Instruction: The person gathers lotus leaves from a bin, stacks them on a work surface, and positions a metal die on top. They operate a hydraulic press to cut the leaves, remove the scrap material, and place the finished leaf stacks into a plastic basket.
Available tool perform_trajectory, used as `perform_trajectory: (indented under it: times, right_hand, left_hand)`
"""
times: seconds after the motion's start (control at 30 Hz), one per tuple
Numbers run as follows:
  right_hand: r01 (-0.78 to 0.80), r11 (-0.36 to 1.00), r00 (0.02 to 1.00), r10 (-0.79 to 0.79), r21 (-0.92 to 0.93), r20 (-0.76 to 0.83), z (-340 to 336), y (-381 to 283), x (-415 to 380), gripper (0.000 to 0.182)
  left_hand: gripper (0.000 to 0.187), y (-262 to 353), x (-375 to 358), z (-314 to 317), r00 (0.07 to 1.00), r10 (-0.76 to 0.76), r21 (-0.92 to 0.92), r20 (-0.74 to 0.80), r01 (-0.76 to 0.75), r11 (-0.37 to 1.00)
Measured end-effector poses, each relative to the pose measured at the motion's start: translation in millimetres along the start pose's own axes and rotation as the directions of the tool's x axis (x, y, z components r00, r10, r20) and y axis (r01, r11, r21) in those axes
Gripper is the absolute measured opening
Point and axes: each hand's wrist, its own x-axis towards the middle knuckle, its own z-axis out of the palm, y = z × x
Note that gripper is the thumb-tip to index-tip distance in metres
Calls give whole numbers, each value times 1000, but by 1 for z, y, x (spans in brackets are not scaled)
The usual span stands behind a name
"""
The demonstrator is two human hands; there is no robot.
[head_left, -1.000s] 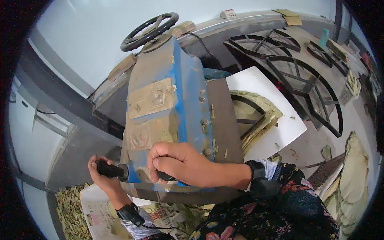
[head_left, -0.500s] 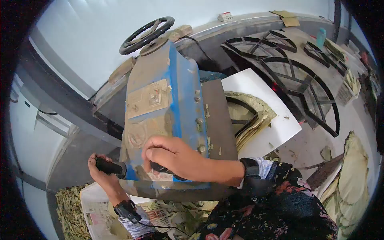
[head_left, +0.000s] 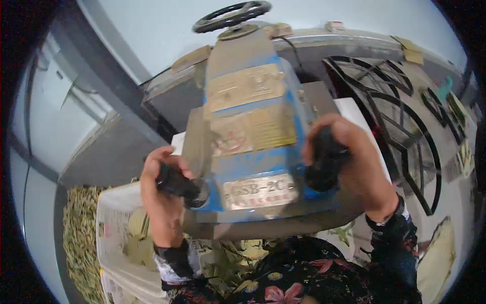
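A blue, dust-covered machine head [head_left: 253, 161] with a "GSB-2C" nameplate [head_left: 260, 191] fills the middle of the view. My left hand [head_left: 161, 202] is closed round the black handle [head_left: 174, 181] at its front left corner. On the other side, my right hand [head_left: 362, 169] wraps the second black handle [head_left: 328, 158], its fingers slightly blurred. A white board [head_left: 350, 107] shows partly from under the head, which hides most of it.
Black curved metal frames [head_left: 405, 131] lie at the right. A black handwheel [head_left: 233, 16] tops the machine. At lower left are a white crate [head_left: 109, 207] with leaves and a heap of dry leaf pieces [head_left: 81, 228]. Large flat leaves [head_left: 438, 258] lie at lower right.
The machine head has swung right with both hands on its handles, and now covers the leaf stack and black curved piece that showed on the white board. The view has shifted too.
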Motion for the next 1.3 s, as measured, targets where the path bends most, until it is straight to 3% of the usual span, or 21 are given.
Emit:
perform_trajectory:
  times: [0.07, 0.17, 0.23, 0.27, 0.3, 0.4, 0.57, 0.9, 1.1, 1.17, 1.23, 1.3]
  right_hand:
    - [49, 999, 998, -49, -11, -44, -8, -6, 1, 36]
    - [43, 997, 989, -34, 62, -141, -27, -6, 3, 33]
    - [48, 999, 989, -50, -14, -140, -39, -11, 3, 32]
    - [49, 992, 981, -26, 114, -194, -43, -8, 5, 31]
    - [42, 992, 987, -23, 117, -159, -50, -6, 5, 31]
    - [81, 995, 989, -74, 55, -130, -66, 0, 4, 31]
    - [90, 985, 985, -66, 150, -159, -80, 5, 8, 32]
    - [110, 992, 981, -99, 56, -166, -105, 24, 10, 40]
    - [128, 990, 977, -115, 64, -181, -110, 37, 12, 39]
    - [146, 988, 976, -137, 47, -168, -109, 39, 12, 37]
    - [171, 985, 974, -165, 22, -157, -106, 39, 11, 36]
    - [130, 988, 952, -102, 80, -287, -99, 34, 9, 32]
  left_hand:
    - [44, 0, -3, 13, 997, 12, -3, 72, -12, 1000]
    - [37, 0, -12, 40, 1000, -4, -69, -1, 4, 998]
    - [35, -4, -15, 49, 1000, 2, -51, 9, -1, 999]
    - [33, -8, -16, 54, 1000, 4, -100, 20, -2, 995]
    - [34, -7, -19, 62, 999, 46, -55, 9, -45, 997]
    - [32, -15, -28, 73, 1000, -10, -75, -20, 8, 997]
    - [25, -22, -36, 82, 999, -25, -145, 20, 28, 989]
    - [22, -40, -45, 98, 999, -41, -148, 35, 45, 988]
    - [21, -37, -47, 94, 996, -81, -41, 24, 82, 996]
    - [20, -30, -48, 92, 994, -105, 97, 40, 101, 990]
    - [17, -53, -44, 92, 1000, -14, -17, 23, 14, 1000]
    - [14, -59, -40, 88, 986, 152, -98, 69, -145, 985]
